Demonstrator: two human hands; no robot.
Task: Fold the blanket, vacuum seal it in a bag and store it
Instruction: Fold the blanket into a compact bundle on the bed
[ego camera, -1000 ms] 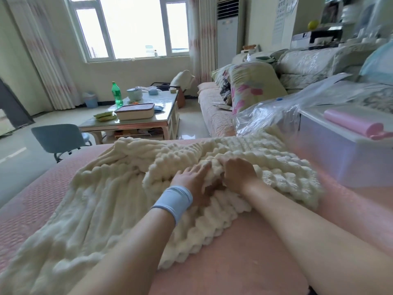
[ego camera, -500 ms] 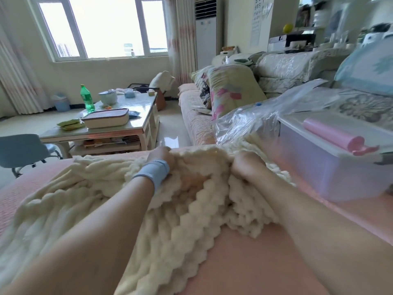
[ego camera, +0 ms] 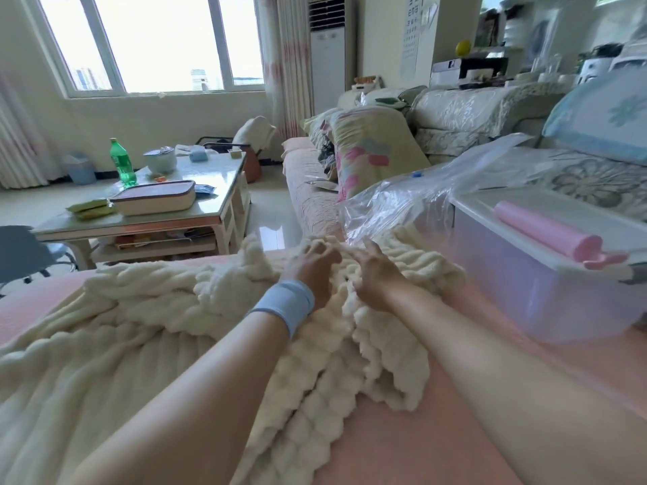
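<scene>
Pink bedcover (ego camera: 385, 449), cream blanket (ego camera: 140, 344), left hand (ego camera: 311, 266) and right hand (ego camera: 376, 276) atop, fingers loosely splayed.

**Pink cover and what lies on it**

The pink cover (ego camera: 402, 446) fills the near part of the scene. A cream blanket (ego camera: 105, 362) lies rumpled on it, from the near left to the middle. On the right stands a translucent storage box (ego camera: 525, 285). A clear plastic bag (ego camera: 413, 204) lies at the far side, touching the blanket's far edge.
</scene>
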